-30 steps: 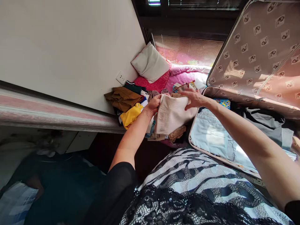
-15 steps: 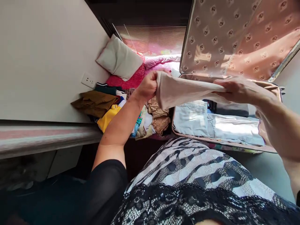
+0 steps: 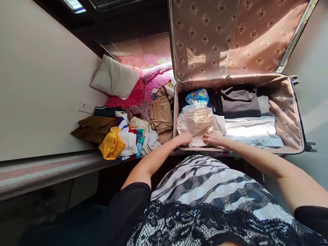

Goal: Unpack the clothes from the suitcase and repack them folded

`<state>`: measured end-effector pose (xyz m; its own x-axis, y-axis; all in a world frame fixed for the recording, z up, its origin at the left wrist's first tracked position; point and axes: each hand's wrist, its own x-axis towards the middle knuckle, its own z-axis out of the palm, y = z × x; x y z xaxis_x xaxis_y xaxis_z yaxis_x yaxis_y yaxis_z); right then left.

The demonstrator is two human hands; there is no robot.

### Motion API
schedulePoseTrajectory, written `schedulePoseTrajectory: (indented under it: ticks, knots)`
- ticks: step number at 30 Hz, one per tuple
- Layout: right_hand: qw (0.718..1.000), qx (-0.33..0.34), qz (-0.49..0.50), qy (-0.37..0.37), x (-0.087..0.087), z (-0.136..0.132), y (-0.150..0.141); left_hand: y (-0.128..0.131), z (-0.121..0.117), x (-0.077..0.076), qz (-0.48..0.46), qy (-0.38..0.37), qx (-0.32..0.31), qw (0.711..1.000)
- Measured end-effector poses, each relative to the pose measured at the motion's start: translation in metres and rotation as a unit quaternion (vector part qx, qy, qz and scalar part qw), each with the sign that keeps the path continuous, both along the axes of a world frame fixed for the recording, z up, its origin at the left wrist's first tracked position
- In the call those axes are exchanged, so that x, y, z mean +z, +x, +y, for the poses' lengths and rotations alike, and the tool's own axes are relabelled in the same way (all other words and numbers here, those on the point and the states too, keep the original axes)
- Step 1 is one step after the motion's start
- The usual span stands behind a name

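Beige elastic-waist pants [image 3: 196, 121] lie folded in the left front part of an open suitcase [image 3: 289, 112], their gathered waistband toward the back. My left hand [image 3: 185, 138] is closed on their lower left part, its fingertips partly hidden in the cloth. Just to the right, my right hand [image 3: 214, 138] pinches the same pants with bent fingers. Pale folded clothes [image 3: 251, 131] lie to the right of them. Behind are a blue patterned cloth [image 3: 197, 96] and a dark grey folded garment [image 3: 240, 102].
The suitcase lid [image 3: 212, 37] stands raised at the back. Left of the case is a heap of clothes, with brown shorts [image 3: 161, 114], a yellow garment [image 3: 112, 143] and an olive-brown one [image 3: 94, 126]. A cushion [image 3: 115, 77] leans near the wall socket [image 3: 85, 106].
The beige pants, held stretched in the air between both hands before, now lie folded in the suitcase. Both hands have come down and closer together. The view has shifted to the right.
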<state>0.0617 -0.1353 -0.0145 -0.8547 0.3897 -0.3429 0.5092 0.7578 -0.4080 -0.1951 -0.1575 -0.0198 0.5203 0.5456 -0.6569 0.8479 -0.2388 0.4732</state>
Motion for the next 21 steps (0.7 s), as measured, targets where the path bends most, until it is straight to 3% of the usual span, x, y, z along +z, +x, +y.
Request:
schedulePoseTrajectory:
  ticks: [5,8,11,15,18,21]
  knots:
    - [0.997,0.030,-0.013,-0.064,-0.021,-0.002,0.010,-0.007,-0.005,0.012,0.032,-0.025,-0.025,0.999]
    - [0.993,0.011,-0.035,-0.112,-0.028,0.008,0.016,-0.012,0.000,0.025,0.055,-0.048,-0.054,0.996]
    - [0.998,-0.041,-0.018,-0.034,-0.031,0.022,0.010,-0.005,0.010,0.027,0.050,-0.029,-0.050,0.997]
    - [0.988,-0.079,0.016,0.134,-0.051,0.029,-0.014,0.019,0.009,0.000,0.090,0.006,0.038,0.995]
    - [0.978,-0.099,0.011,0.183,-0.077,0.030,-0.027,0.039,-0.007,-0.028,0.157,0.037,0.124,0.979]
    - [0.972,-0.119,0.014,0.202,-0.090,0.031,-0.031,0.042,-0.017,-0.035,0.148,0.033,0.152,0.977]
